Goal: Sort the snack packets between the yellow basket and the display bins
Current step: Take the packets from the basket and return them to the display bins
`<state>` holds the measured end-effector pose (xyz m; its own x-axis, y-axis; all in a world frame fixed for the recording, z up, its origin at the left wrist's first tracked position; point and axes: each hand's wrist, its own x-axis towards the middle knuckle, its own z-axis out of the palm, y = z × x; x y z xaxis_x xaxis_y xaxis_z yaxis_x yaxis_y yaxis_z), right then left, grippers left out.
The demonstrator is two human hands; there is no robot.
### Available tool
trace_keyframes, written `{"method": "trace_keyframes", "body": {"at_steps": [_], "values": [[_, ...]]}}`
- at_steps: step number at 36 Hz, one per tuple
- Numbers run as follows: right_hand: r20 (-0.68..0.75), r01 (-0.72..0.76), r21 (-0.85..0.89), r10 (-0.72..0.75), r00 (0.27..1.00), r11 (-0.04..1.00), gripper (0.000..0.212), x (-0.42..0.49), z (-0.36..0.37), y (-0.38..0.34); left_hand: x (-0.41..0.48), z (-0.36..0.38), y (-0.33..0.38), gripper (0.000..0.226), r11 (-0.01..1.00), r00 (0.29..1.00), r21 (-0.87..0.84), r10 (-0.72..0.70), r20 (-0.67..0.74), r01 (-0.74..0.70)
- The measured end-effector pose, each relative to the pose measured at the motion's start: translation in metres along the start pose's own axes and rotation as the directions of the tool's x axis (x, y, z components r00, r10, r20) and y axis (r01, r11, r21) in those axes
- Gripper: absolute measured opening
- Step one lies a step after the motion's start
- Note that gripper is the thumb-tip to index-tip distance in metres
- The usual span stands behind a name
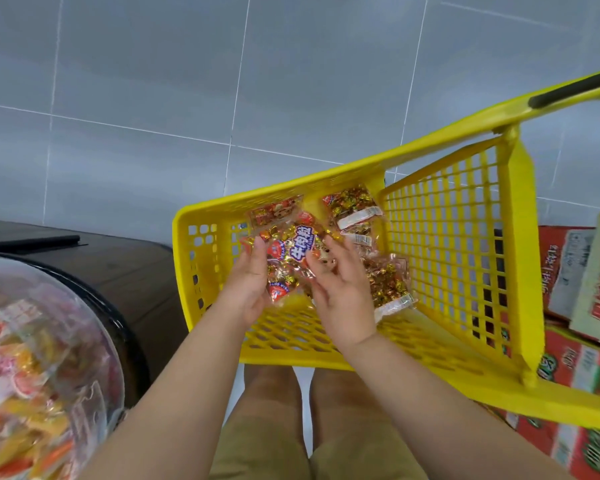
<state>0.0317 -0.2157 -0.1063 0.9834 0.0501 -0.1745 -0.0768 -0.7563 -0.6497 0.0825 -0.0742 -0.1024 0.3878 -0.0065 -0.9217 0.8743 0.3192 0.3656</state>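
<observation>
Left hand (246, 284) is pinching one snack packet (291, 258), thumb on top, inside one yellow basket (205, 209), right hand (343, 292) touching it with fingers (338, 254) spread, roughly three more packets (352, 206) lying partly hidden behind, one display bin (32, 341) getting cropped at left.

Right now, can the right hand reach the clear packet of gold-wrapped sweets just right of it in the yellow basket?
Probably yes: the right hand hovers beside that clear packet of gold-wrapped sweets inside the yellow plastic basket, and nothing covers the packet.
</observation>
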Motion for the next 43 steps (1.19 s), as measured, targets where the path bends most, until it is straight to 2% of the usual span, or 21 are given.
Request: {"method": "trace_keyframes", "body": {"at_steps": [4,7,10,12,14,16,17,19,21,23,26,28,32,34,39,41,43], "values": [[0.048,0.059,-0.069,-0.056,0.997,0.996,0.050,0.000,0.007,-0.013,-0.002,0.004,-0.001,0.055,0.999,0.999,0.009,0.047,0.005,-0.047],[0.100,0.172,-0.088,-0.163,0.982,0.981,0.041,0.000,0.011,-0.022,0.001,0.003,-0.001,0.074,1.000,1.000,-0.009,0.017,0.022,-0.017],[0.300,0.195,0.044,-0.199,0.933,0.980,0.049,-0.001,0.013,-0.018,0.010,-0.004,-0.003,0.065,0.996,0.997,-0.088,0.006,-0.072,-0.012],[0.425,0.109,0.191,-0.182,0.887,0.976,0.054,0.004,0.010,-0.006,0.018,-0.010,-0.006,0.060,0.999,0.990,-0.044,0.011,-0.141,-0.018],[0.377,-0.027,0.254,-0.073,0.923,0.967,0.049,0.016,0.007,0.010,0.024,-0.016,-0.009,0.056,1.000,0.983,0.008,0.011,-0.181,-0.010],[0.200,-0.207,0.219,0.164,0.966,0.953,0.041,0.038,0.006,0.032,0.030,-0.022,-0.012,0.068,1.000,0.977,0.006,-0.023,-0.211,0.025],[0.110,-0.304,0.178,0.288,0.951,0.936,0.039,0.052,0.006,0.047,0.032,-0.026,-0.013,0.074,0.999,0.974,0.019,-0.033,-0.222,0.038],[0.008,-0.478,0.056,0.479,0.878,0.876,0.040,0.081,0.005,0.079,0.035,-0.031,-0.015,0.075,0.998,0.974,0.053,-0.023,-0.225,0.036],[0.006,-0.567,-0.098,0.570,0.822,0.818,0.045,0.106,0.004,0.109,0.037,-0.035,-0.017,0.072,0.997,0.977,0.063,-0.027,-0.211,0.042],[0.106,-0.615,-0.178,0.636,0.764,0.768,0.053,0.124,0.006,0.130,0.036,-0.039,-0.018,0.062,0.998,0.978,0.054,-0.030,-0.204,0.042],[0.275,-0.770,-0.143,0.772,0.573,0.622,0.068,0.139,0.010,0.143,0.034,-0.043,-0.019,0.049,0.998,0.979,0.048,-0.030,-0.202,0.041],[0.301,-0.816,-0.126,0.806,0.510,0.564,0.072,0.144,0.011,0.145,0.033,-0.044,-0.019,0.048,0.998,0.979,0.046,-0.024,-0.201,0.034],[0.245,-0.815,-0.112,0.810,0.532,0.569,0.067,0.139,0.007,0.138,0.027,-0.044,-0.019,0.047,0.999,0.981,0.029,-0.014,-0.196,0.020],[0.264,-0.807,-0.149,0.810,0.524,0.571,0.064,0.129,0.003,0.133,0.023,-0.043,-0.018,0.044,1.000,0.982,0.027,-0.007,-0.190,0.012],[0.316,-0.859,-0.150,0.847,0.427,0.489,0.068,0.098,-0.013,0.111,0.007,-0.042,-0.012,0.037,0.999,0.986,0.045,0.018,-0.168,-0.010],[0.331,-0.886,-0.046,0.844,0.422,0.461,0.062,0.086,-0.021,0.097,-0.002,-0.042,-0.007,0.050,0.998,0.987,0.051,0.037,-0.155,-0.029],[0.329,-0.891,0.072,0.833,0.446,0.448,0.055,0.074,-0.030,0.082,-0.013,-0.042,-0.002,0.069,0.997,0.990,0.062,0.054,-0.131,-0.046]]}}
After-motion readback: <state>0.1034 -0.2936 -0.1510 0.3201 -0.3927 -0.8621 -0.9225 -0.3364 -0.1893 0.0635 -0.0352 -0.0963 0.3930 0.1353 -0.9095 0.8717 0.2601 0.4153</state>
